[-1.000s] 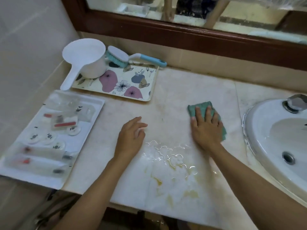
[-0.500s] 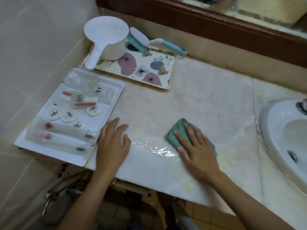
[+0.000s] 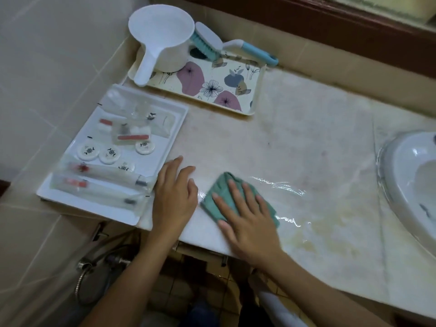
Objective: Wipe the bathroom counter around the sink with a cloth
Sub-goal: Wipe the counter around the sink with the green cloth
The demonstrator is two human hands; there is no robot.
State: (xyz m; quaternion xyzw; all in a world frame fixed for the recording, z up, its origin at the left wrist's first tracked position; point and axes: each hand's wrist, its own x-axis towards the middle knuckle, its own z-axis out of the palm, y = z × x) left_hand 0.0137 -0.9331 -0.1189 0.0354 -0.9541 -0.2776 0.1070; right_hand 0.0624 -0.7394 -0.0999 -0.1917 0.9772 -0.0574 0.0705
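- The left wall [image 3: 47, 67] is clad in large pale beige tiles with thin grout lines.
- A low beige tiled upstand [image 3: 342, 67] runs along the back. Above it sits a dark brown wooden frame [image 3: 354, 22] — mirror or window, cannot tell.
- Below the front edge of the counter [image 3: 306, 138], the floor [image 3: 179, 286] shows small square brownish tiles in dim light.
- A flexible metal hose [image 3: 81, 286] loops from a chrome fitting [image 3: 115, 260] there — close to the left wall.
- Light above is soft and even.

Two trays [image 3: 212, 74] [image 3: 153, 164], one scoop [image 3: 162, 31], one brush [image 3: 210, 41], one cloth [image 3: 219, 194], one sink [image 3: 401, 173]
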